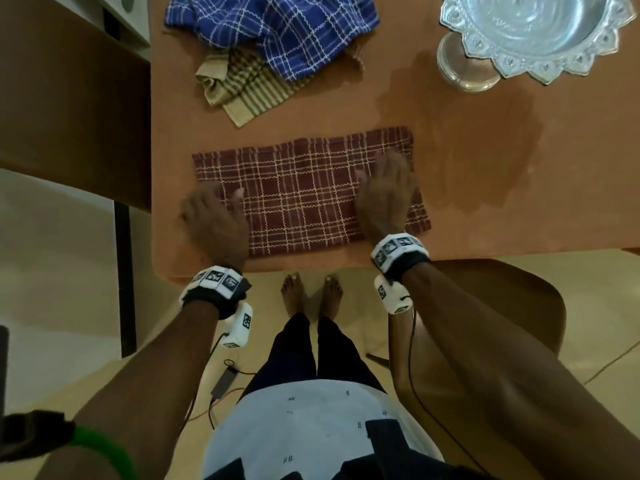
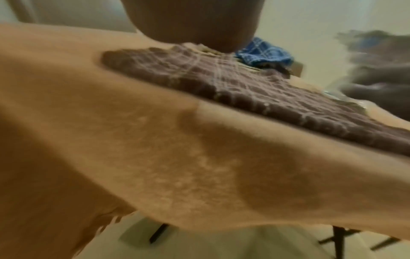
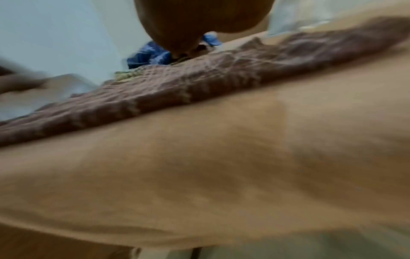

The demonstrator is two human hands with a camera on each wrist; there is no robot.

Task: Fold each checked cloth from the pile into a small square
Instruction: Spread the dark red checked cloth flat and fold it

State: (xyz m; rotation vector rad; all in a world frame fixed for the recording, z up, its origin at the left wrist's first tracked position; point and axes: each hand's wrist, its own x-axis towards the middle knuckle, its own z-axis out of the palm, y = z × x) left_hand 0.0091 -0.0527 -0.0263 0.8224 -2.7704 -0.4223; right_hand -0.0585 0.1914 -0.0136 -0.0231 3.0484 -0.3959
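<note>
A maroon checked cloth [image 1: 304,192] lies flat as a wide rectangle on the orange-brown table [image 1: 485,209], near its front edge. My right hand [image 1: 384,188] rests palm down on the cloth's right part with fingers straight. My left hand [image 1: 213,213] covers the cloth's left end, thumb on the fabric; it is blurred and its fingers appear relaxed. The wrist views show the same maroon cloth [image 2: 221,84] [image 3: 199,82] past each palm heel, with the fingertips hidden. Behind it a crumpled blue checked cloth [image 1: 277,29] lies over a beige striped cloth [image 1: 239,88].
A silver scalloped bowl [image 1: 533,32] on a glass foot [image 1: 460,67] stands at the table's back right. A wooden chair [image 1: 502,306] sits just off the front edge on the right. Cables trail on the floor by my bare feet [image 1: 311,296].
</note>
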